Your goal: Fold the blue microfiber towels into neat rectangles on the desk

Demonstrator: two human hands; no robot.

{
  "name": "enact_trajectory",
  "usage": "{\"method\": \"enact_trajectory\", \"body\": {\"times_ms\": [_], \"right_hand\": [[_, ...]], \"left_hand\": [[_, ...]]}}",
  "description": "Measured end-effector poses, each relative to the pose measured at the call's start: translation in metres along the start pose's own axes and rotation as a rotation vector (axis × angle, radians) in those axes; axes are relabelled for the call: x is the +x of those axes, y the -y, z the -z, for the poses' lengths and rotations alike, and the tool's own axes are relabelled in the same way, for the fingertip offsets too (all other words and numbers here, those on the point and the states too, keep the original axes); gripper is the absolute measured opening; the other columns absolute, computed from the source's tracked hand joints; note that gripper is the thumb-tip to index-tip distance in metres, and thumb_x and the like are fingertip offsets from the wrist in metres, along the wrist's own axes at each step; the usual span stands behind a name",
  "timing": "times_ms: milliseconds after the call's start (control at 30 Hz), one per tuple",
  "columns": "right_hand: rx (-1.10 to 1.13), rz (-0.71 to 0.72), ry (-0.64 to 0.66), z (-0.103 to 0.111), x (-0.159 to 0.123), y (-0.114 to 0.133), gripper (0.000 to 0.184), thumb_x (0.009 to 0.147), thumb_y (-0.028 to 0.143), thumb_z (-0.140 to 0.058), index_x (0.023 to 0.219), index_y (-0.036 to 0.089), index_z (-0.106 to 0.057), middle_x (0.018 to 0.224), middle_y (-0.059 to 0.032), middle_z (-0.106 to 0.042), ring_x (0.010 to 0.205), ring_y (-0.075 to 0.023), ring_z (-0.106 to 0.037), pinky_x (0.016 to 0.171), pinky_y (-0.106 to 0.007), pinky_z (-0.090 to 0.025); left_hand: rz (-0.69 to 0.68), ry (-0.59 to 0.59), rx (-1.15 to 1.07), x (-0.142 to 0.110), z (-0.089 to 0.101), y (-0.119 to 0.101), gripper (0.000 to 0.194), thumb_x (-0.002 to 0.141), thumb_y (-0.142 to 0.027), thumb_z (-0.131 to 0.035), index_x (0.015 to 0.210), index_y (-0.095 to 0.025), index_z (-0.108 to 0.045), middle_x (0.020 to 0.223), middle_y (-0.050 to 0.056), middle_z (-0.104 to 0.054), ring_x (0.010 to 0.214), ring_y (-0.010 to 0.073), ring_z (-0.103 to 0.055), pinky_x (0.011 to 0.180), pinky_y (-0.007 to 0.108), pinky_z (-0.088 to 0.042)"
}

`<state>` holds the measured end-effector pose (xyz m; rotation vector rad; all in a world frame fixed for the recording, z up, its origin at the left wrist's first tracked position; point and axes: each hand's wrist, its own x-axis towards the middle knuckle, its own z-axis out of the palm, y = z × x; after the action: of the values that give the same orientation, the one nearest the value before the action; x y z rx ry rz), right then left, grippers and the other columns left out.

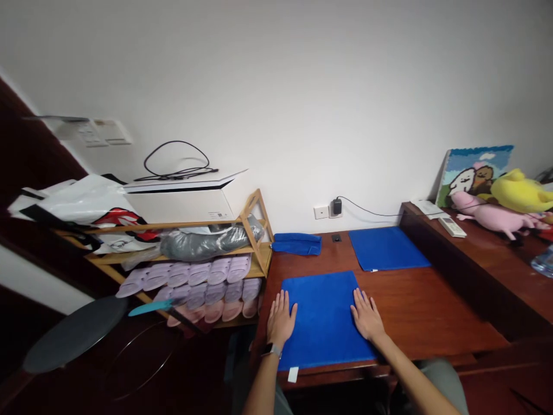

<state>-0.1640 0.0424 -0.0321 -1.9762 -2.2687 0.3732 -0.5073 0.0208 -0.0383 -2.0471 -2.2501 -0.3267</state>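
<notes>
A blue towel lies spread flat near the front edge of the desk, with a white tag hanging at its lower left corner. My left hand rests palm down on its left edge, fingers stretched out; a watch circles that wrist. On the right edge of the same towel lies my right hand, also flat with fingers extended. Behind it, a second blue towel is laid flat at the back right. A folded blue towel sits at the back left of the desk.
A wooden rack with several slippers and a white box stands left of the desk. A round dark stool is at lower left. Right, on a raised surface, lie plush toys and a remote.
</notes>
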Motion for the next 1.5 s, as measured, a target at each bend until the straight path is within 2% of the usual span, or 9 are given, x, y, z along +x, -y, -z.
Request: {"method": "enact_trajectory", "body": {"times_ms": [267, 500, 600, 767, 867, 933, 1100, 1200, 1500], "right_hand": [[-0.002, 0.004, 0.008, 0.036, 0.048, 0.009, 0.067, 0.106, 0.044, -0.014, 0.167, 0.015, -0.016, 0.174, -0.0046, -0.017, 0.161, -0.0199, -0.012, 0.13, -0.042, -0.008], [0.0, 0.021, 0.002, 0.017, 0.065, 0.0, 0.069, 0.106, 0.046, -0.011, 0.167, 0.015, -0.016, 0.174, -0.0027, -0.016, 0.161, -0.0201, -0.01, 0.13, -0.043, -0.007], [0.009, 0.025, -0.019, 0.01, 0.067, -0.002, 0.069, 0.106, 0.047, -0.012, 0.167, 0.016, -0.016, 0.174, -0.0025, -0.017, 0.161, -0.0199, -0.011, 0.13, -0.044, -0.009], [-0.002, 0.037, -0.012, 0.01, 0.069, -0.003, 0.068, 0.105, 0.043, -0.014, 0.167, 0.016, -0.019, 0.174, -0.0027, -0.019, 0.161, -0.0203, -0.012, 0.131, -0.045, -0.008], [-0.008, 0.041, -0.015, 0.01, 0.068, -0.004, 0.068, 0.105, 0.043, -0.015, 0.167, 0.016, -0.019, 0.173, -0.0023, -0.019, 0.161, -0.0203, -0.012, 0.131, -0.045, -0.008], [-0.016, 0.035, -0.017, 0.009, 0.067, -0.005, 0.068, 0.105, 0.044, -0.014, 0.167, 0.016, -0.019, 0.173, -0.0022, -0.019, 0.161, -0.0203, -0.013, 0.131, -0.045, -0.009], [-0.042, 0.034, -0.027, 0.005, 0.067, -0.007, 0.069, 0.105, 0.046, -0.013, 0.167, 0.016, -0.018, 0.174, -0.0023, -0.019, 0.161, -0.0204, -0.012, 0.13, -0.045, -0.011], [-0.053, 0.036, -0.029, 0.004, 0.067, -0.007, 0.069, 0.105, 0.045, -0.012, 0.167, 0.016, -0.018, 0.174, -0.0027, -0.019, 0.161, -0.0206, -0.013, 0.13, -0.046, -0.011], [-0.02, -0.028, 0.04, 0.019, 0.08, 0.011, 0.07, 0.105, 0.047, -0.012, 0.168, 0.016, -0.011, 0.175, -0.0002, -0.012, 0.162, -0.0204, -0.008, 0.13, -0.044, -0.009]], "left_hand": [[-0.016, -0.03, -0.005, 0.002, -0.005, -0.004, 0.069, 0.106, -0.053, -0.027, 0.164, -0.014, -0.033, 0.167, 0.014, -0.038, 0.155, 0.0294, -0.034, 0.126, 0.05, -0.031], [-0.047, -0.07, 0.025, 0.003, 0.0, -0.007, 0.064, 0.105, -0.046, -0.031, 0.16, -0.015, -0.041, 0.163, 0.013, -0.046, 0.153, 0.0291, -0.04, 0.126, 0.051, -0.032], [-0.143, -0.095, -0.017, 0.018, 0.005, -0.051, 0.062, 0.106, -0.042, -0.03, 0.161, -0.017, -0.039, 0.162, 0.012, -0.047, 0.153, 0.0286, -0.04, 0.126, 0.052, -0.032], [-0.364, 0.013, -0.163, 0.048, -0.001, -0.169, 0.062, 0.108, -0.044, -0.025, 0.165, -0.02, -0.031, 0.168, 0.007, -0.038, 0.157, 0.0234, -0.031, 0.129, 0.047, -0.029], [-0.379, 0.11, -0.21, 0.058, -0.01, -0.191, 0.062, 0.109, -0.046, -0.022, 0.165, -0.02, -0.031, 0.168, 0.007, -0.036, 0.157, 0.0219, -0.03, 0.129, 0.045, -0.027], [-0.342, 0.131, -0.205, 0.062, -0.012, -0.17, 0.063, 0.108, -0.049, -0.023, 0.164, -0.02, -0.032, 0.168, 0.008, -0.036, 0.158, 0.0219, -0.029, 0.13, 0.046, -0.025], [-0.088, 0.098, -0.077, 0.064, -0.001, -0.05, 0.065, 0.107, -0.046, -0.026, 0.162, -0.013, -0.037, 0.168, 0.013, -0.035, 0.157, 0.0259, -0.029, 0.129, 0.048, -0.025], [-0.047, 0.058, -0.036, 0.063, 0.0, -0.003, 0.064, 0.107, -0.045, -0.027, 0.161, -0.013, -0.037, 0.168, 0.013, -0.036, 0.157, 0.0255, -0.03, 0.127, 0.047, -0.029], [-0.071, -0.043, -0.018, 0.065, -0.02, 0.001, 0.063, 0.107, -0.045, -0.03, 0.161, -0.013, -0.038, 0.166, 0.014, -0.04, 0.155, 0.027, -0.034, 0.127, 0.049, -0.03]]}}
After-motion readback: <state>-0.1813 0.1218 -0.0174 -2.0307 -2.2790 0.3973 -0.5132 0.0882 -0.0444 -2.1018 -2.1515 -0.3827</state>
